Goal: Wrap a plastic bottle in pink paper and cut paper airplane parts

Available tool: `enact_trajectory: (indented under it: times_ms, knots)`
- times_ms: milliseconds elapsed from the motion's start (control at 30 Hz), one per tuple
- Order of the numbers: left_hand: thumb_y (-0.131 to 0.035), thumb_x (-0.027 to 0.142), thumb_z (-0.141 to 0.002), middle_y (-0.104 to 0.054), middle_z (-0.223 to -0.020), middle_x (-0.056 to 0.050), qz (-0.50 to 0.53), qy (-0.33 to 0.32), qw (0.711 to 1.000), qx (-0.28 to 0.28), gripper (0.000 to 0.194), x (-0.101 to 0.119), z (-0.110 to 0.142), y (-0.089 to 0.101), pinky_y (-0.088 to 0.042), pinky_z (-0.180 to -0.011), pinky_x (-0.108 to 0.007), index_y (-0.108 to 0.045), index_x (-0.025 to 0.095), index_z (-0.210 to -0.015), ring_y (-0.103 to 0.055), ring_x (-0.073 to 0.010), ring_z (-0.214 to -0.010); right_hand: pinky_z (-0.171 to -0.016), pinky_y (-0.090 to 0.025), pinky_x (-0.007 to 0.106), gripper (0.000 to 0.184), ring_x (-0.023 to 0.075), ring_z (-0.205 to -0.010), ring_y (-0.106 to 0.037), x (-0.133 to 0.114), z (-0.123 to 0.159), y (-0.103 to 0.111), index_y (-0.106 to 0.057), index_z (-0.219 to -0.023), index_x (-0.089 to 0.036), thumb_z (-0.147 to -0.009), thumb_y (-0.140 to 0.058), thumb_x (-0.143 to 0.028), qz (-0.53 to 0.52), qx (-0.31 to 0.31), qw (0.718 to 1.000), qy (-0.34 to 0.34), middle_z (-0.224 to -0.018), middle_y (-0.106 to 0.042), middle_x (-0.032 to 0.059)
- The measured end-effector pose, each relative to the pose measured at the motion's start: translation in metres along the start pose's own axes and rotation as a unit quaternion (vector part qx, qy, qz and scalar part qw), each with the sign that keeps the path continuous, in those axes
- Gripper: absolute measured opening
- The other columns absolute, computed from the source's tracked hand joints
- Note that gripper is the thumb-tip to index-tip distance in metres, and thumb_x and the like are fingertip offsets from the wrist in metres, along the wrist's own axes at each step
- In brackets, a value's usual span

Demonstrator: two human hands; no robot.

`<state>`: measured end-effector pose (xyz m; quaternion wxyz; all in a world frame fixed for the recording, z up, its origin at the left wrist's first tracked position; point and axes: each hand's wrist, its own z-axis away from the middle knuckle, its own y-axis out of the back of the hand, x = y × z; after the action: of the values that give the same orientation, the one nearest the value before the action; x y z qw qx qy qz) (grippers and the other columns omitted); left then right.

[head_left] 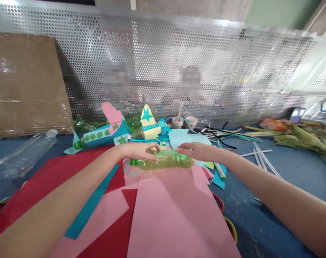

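A green clear plastic bottle (165, 162) lies on its side across the far end of a sheet of pink paper (176, 211), its cap end to the left. My left hand (143, 150) is over the bottle's left part, thumb and fingers spread apart. Over the right part is my right hand (196, 150), palm down, its fingers stretched toward the middle of the bottle. Both hands appear to rest lightly on the bottle; neither is wrapped round it. Red paper (109, 234) and a blue paper strip (93, 204) lie beneath and beside my left forearm.
Behind stand bottle crafts: a blue paper-covered one (101, 136) and one with a yellow fin (147, 116). A clear bottle (25, 154) and cardboard (25, 82) are left. White straws (259, 157), black strips (222, 134) and corn husks (300, 139) lie right. Perforated metal (157, 53) spans the back.
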<state>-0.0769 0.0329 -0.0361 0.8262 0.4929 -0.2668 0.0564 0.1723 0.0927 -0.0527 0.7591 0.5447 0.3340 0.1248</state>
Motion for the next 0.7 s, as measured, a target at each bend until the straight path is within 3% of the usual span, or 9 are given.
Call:
enact_trajectory:
  times_ms: [200, 367, 533, 700]
  knots:
    - [-0.066, 0.054, -0.073, -0.057, -0.131, -0.009, 0.002, -0.002, 1.000, -0.006, 0.062, 0.002, 0.001, 0.000, -0.044, -0.093, -0.033, -0.047, 0.024, -0.124, -0.056, -0.0258, -0.116, -0.098, -0.045, 0.041, 0.071, 0.0324, -0.115, -0.061, 0.002, -0.012, 0.021, -0.068, -0.121, -0.023, -0.077, -0.052, -0.077, 0.014, -0.120, 0.993, -0.003, -0.127, -0.067, 0.0092]
    - [-0.069, 0.049, -0.071, -0.060, -0.122, -0.007, 0.004, 0.006, 1.000, -0.010, 0.059, 0.010, 0.008, -0.001, -0.049, -0.075, -0.029, -0.045, 0.026, -0.120, -0.063, -0.0214, -0.094, -0.091, -0.047, 0.040, 0.071, 0.0338, -0.115, -0.059, 0.000, -0.012, 0.028, -0.069, -0.116, -0.023, -0.073, -0.055, -0.077, 0.014, -0.173, 0.985, -0.021, -0.124, -0.067, 0.0099]
    - [-0.073, 0.048, -0.068, -0.057, -0.122, -0.006, -0.003, 0.020, 1.000, 0.003, 0.062, 0.018, 0.015, -0.007, -0.048, -0.066, -0.026, -0.043, 0.027, -0.118, -0.060, -0.0177, -0.082, -0.084, -0.047, 0.039, 0.057, 0.0332, -0.109, -0.060, -0.002, -0.006, 0.027, -0.068, -0.101, -0.024, -0.071, -0.060, -0.072, 0.009, -0.183, 0.983, -0.017, -0.115, -0.068, 0.0086]
    - [-0.076, 0.038, -0.065, -0.056, -0.117, -0.005, -0.050, -0.025, 0.995, 0.077, 0.057, 0.021, 0.020, -0.024, -0.047, -0.078, -0.031, -0.047, 0.025, -0.112, -0.057, -0.0246, -0.098, -0.072, -0.044, 0.037, 0.054, 0.0308, -0.094, -0.061, -0.004, 0.006, 0.019, -0.058, -0.092, -0.023, -0.066, -0.065, -0.070, 0.016, -0.144, 0.989, 0.007, -0.105, -0.067, 0.0077]
